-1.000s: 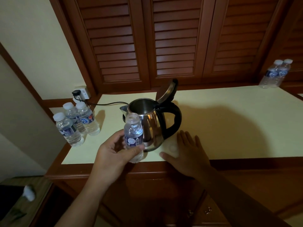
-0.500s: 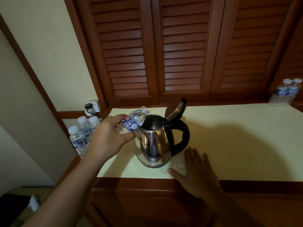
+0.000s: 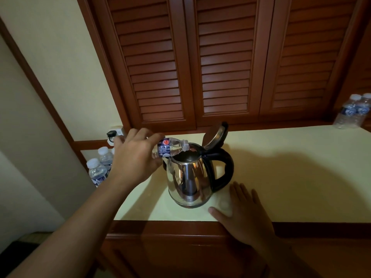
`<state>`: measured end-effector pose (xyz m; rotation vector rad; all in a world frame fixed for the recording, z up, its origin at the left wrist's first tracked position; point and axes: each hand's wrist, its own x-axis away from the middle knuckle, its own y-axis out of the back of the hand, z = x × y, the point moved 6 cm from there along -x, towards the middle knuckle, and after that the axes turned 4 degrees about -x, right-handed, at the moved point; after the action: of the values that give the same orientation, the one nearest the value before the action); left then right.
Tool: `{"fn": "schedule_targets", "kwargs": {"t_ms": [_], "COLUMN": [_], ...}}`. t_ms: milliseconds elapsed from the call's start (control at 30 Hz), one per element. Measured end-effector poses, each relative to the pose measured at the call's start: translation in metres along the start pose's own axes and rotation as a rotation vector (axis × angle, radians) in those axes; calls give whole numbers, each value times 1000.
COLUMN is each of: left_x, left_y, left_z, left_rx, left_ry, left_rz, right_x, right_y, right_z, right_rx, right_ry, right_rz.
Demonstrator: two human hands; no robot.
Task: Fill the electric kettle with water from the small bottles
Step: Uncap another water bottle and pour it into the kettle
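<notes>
Left hand (image 3: pixel 136 157) is wrapped round a small bottle (image 3: pixel 170 148), cap off, tipped nearly flat w/ its neck over the far-left rim of the electric kettle (image 3: pixel 188 177). Kettle stands near the front edge of the pale countertop (image 3: pixel 291 177), lid (image 3: pixel 214 135) flipped up at the far side, black handle (image 3: pixel 222 167) pointing right. Can't tell if water is running out. Right hand (image 3: pixel 245 213) lies flat, fingers spread, palm down on the counter just right of the kettle base, holding nothing. Capped bottles (image 3: pixel 100 167) stand at the left edge, partly behind the left arm. Two more bottles (image 3: pixel 353 111) at far right. Louvred wooden doors (image 3: pixel 220 61) behind.
</notes>
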<state>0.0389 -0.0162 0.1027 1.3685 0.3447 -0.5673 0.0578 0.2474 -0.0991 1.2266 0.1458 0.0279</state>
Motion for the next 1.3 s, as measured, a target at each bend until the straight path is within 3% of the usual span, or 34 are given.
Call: {"fn": "schedule_targets", "kwargs": {"t_ms": [500,1300], "left_x": [-8,-17], "left_y": [10,14], "left_z": [-18,-33], "left_rx": [-135,-285], "left_ry": [-162,-307], "left_rz": [-103,-49], "right_x": [0,1], "right_y": [0,1], "right_z": [1,1], "right_rx": [22,18], "right_ry": [-1,-5], "right_rz": [6,11]}}
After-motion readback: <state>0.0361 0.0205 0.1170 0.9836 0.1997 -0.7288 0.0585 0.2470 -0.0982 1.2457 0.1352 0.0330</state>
